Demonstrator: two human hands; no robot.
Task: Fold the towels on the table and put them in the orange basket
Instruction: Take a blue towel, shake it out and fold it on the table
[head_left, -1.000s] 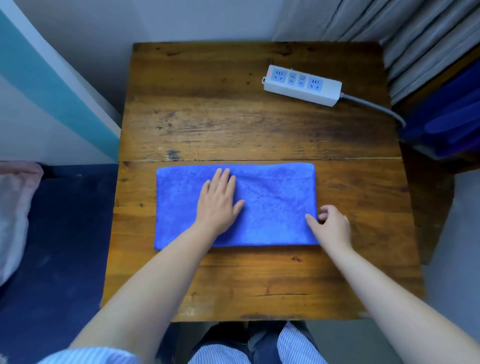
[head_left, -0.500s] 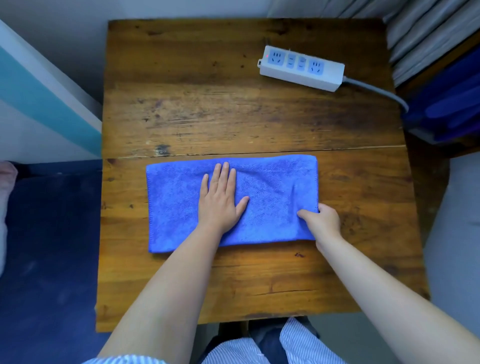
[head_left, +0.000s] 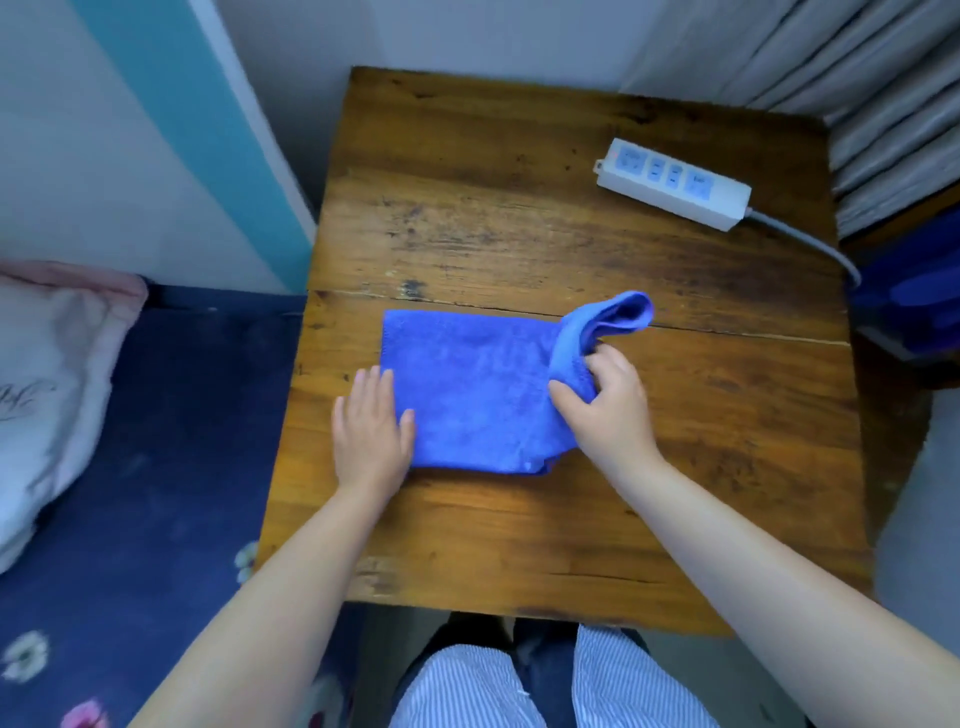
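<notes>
Wood grain shows across the worktop (head_left: 519, 218), where a white power strip (head_left: 674, 183) lies at the far right corner, its grey cord (head_left: 810, 244) running off the right edge. A pale pillow (head_left: 47, 384) rests on the dark floral bedding (head_left: 156, 467) to the left. Nothing stands between the hands and the blue towel (head_left: 467, 389), which lies at mid-worktop. The left hand (head_left: 371, 431) rests flat with fingers straight on the towel's left edge. The right hand (head_left: 608, 400) pinches the towel's right end, lifted and curled over toward the left.
</notes>
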